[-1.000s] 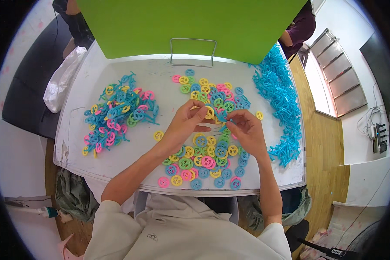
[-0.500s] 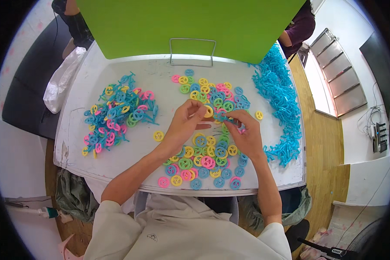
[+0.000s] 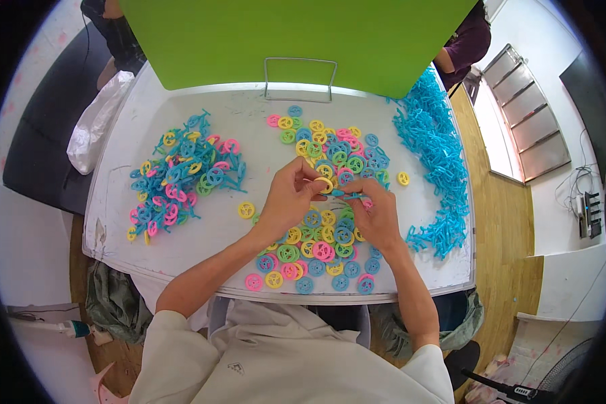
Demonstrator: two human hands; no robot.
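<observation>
Between finger and thumb, my left hand pinches a yellow plastic wheel. My right hand grips a small blue plastic piece with thin arms, its end against or very close to the wheel; whether the two are joined I cannot tell. Both hands are over the middle of the table. Around and beneath them lie loose spoked wheels in pink, yellow, green and blue, some overlapping.
At the left is a heap of wheels with blue pieces attached. A long pile of blue pieces runs along the right edge. Across the back stand a green panel and a wire stand. Other people are partly visible behind.
The yellow wheel has shifted slightly toward me and turned more edge-on. My right hand has drawn in to the left, bringing the blue piece up to the wheel.
</observation>
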